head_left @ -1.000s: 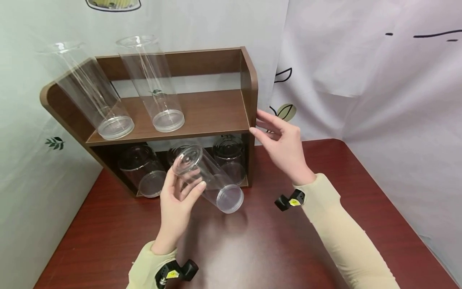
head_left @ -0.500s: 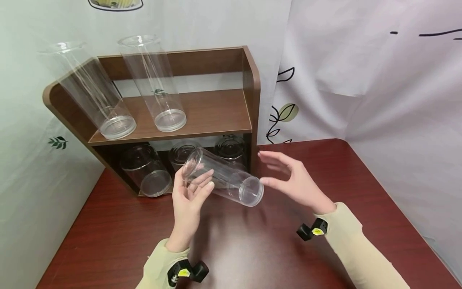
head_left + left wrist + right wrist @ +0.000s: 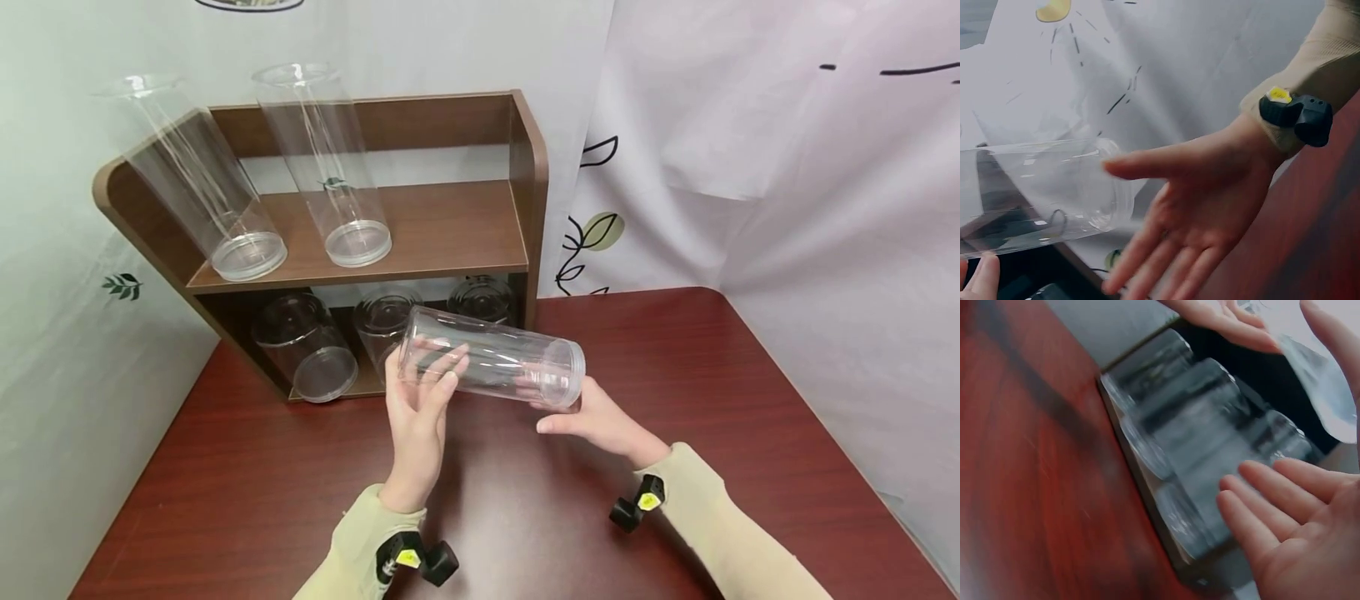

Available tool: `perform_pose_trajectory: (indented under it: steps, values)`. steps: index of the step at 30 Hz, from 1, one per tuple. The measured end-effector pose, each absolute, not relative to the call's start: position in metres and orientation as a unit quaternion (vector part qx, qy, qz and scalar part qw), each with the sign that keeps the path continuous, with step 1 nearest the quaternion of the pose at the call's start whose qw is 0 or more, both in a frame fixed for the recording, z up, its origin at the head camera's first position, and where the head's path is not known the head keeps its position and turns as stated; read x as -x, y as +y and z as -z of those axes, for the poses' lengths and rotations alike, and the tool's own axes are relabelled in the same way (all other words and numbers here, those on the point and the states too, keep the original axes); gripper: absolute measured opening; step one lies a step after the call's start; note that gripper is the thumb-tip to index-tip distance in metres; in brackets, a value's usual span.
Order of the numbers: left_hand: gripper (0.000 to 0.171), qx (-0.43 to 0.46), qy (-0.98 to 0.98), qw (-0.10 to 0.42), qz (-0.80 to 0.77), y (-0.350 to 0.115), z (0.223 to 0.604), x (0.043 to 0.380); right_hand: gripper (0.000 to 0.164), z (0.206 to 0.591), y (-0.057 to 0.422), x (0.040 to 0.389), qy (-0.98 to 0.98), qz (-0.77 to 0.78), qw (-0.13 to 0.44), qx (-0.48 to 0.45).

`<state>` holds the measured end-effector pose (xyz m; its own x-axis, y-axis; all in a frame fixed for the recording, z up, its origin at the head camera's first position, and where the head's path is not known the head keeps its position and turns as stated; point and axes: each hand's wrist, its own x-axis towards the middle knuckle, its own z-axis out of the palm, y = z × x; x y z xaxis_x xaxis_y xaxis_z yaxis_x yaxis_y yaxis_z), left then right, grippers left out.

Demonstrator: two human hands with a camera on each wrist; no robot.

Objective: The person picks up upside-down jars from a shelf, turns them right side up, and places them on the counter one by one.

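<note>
In the head view a clear, tall plastic jar [image 3: 491,354] is held nearly level in front of the shelf's lower level. My left hand [image 3: 416,421] grips its left end, thumb in front and fingers seen through the wall. At the other, ringed end is my right hand [image 3: 603,421], its fingers straight behind the jar and its thumb below. The left wrist view has the right palm [image 3: 1204,181] spread beside the jar's ringed end [image 3: 1107,184]. In the right wrist view, that hand's fingers [image 3: 1285,509] are extended, and part of the left hand [image 3: 1229,325] shows at the top.
A brown two-level shelf [image 3: 442,229] stands at the back of the red-brown table [image 3: 247,492]. Two tall clear jars [image 3: 356,242] stand upright on its upper level, towards the left. Three shorter-looking clear jars [image 3: 1197,419] fill the lower level. Patterned white cloth [image 3: 675,125] hangs behind.
The jar has swung from slanting down to the right to almost level, moving right with my left hand. My right hand has left the shelf's side and come down to the jar's ringed end.
</note>
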<state>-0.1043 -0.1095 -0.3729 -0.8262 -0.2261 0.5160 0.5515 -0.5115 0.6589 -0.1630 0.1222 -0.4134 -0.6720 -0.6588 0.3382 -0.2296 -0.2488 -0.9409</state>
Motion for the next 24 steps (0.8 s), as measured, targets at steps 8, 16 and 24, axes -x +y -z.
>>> perform_pose_trajectory:
  steps: [8, 16, 24]
  values:
    - [0.045, 0.184, -0.458, 0.210, 0.844, -0.102, 0.383, 0.105, 0.057, 0.411, 0.109, 0.164, 0.459, 0.787, 0.131, 0.391]
    - [0.043, 0.112, -0.546, 0.172, 0.813, -0.107, 0.388, 0.105, 0.060, 0.398, 0.115, 0.160, 0.437, 0.828, 0.111, 0.334]
    - [0.059, 0.113, -0.592, 0.120, 0.789, -0.111, 0.396, 0.106, 0.055, 0.382, 0.123, 0.158, 0.396, 0.858, 0.076, 0.317]
